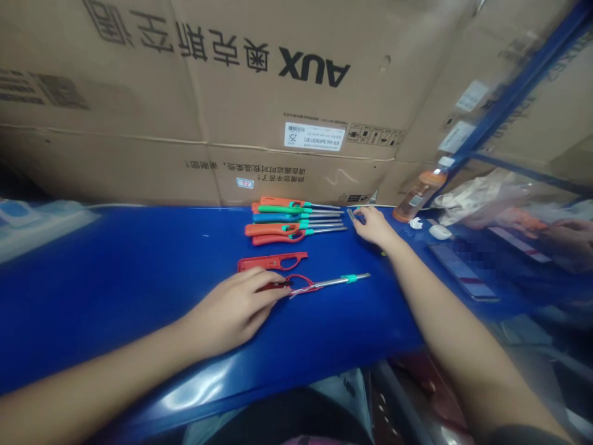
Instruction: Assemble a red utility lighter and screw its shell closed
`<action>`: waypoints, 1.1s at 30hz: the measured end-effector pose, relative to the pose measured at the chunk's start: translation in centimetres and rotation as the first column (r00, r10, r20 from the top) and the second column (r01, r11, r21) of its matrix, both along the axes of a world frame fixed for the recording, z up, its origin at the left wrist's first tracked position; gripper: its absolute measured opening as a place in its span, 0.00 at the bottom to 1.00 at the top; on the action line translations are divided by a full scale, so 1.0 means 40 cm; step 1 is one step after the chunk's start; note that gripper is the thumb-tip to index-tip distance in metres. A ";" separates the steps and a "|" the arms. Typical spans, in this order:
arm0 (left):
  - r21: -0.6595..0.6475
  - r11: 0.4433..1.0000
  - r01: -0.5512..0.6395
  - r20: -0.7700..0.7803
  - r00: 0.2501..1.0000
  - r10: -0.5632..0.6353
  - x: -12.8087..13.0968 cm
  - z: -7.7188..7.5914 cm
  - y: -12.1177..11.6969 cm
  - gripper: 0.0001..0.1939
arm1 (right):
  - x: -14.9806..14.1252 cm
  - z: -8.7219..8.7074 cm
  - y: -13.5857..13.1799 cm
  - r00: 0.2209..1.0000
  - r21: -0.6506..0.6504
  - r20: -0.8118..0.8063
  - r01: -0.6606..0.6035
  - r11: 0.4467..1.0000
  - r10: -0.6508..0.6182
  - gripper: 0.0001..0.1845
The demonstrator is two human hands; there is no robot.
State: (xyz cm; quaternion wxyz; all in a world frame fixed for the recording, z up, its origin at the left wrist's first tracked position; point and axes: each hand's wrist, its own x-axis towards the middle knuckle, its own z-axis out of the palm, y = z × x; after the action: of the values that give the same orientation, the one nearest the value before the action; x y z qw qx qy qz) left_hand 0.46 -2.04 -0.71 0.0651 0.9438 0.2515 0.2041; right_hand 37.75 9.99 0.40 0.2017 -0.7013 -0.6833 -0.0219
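Observation:
My left hand (238, 306) is closed on the handle end of an opened red stick lighter (301, 285). Its metal tube (331, 283) points right, carries a loose turquoise collar (351, 279), and thin wires show near the trigger loop. Just above it lies a separate red handle shell (273, 262). My right hand (372, 227) is reached out to the far edge, its fingers bent together around a small greyish piece (351, 215) whose kind I cannot make out. Left of that hand, several assembled lighters (278, 229) in orange, green, blue and red lie in a row, tubes to the right.
A large cardboard carton (222, 111) walls off the back of the blue tabletop (152, 266). To the right are an orange drink bottle (420, 194), a white earphone case (440, 232), a phone (461, 272) and plastic bags (482, 194). Another person's hand (572, 235) shows at far right.

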 end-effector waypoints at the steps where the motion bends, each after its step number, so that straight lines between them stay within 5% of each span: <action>1: 0.001 1.000 -0.001 -0.005 1.000 0.001 -0.001 0.000 0.000 0.20 | 0.015 -0.008 0.009 0.999 -0.012 0.014 0.038 0.999 -0.038 0.15; 9: -0.009 1.000 0.012 -0.028 1.000 -0.012 0.000 0.006 -0.001 0.23 | 0.052 -0.031 0.030 0.991 -0.131 0.096 0.101 0.986 -0.089 0.24; 21: -0.043 0.999 0.027 -0.025 0.999 -0.028 0.007 0.014 0.000 0.24 | 0.007 -0.008 0.008 0.986 -0.135 0.159 -0.020 0.991 0.042 0.19; 33: -0.060 0.997 0.038 -0.037 0.998 -0.040 0.002 0.006 0.004 0.24 | 0.037 -0.026 0.036 0.989 -0.237 0.107 0.121 0.964 -0.098 0.29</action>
State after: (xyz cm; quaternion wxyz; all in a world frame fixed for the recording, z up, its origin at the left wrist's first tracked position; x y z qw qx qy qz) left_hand 0.56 -1.87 -0.47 0.0920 0.9500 0.2400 0.1771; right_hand 39.22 11.44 -0.62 0.0803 -0.7558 -0.6497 0.0178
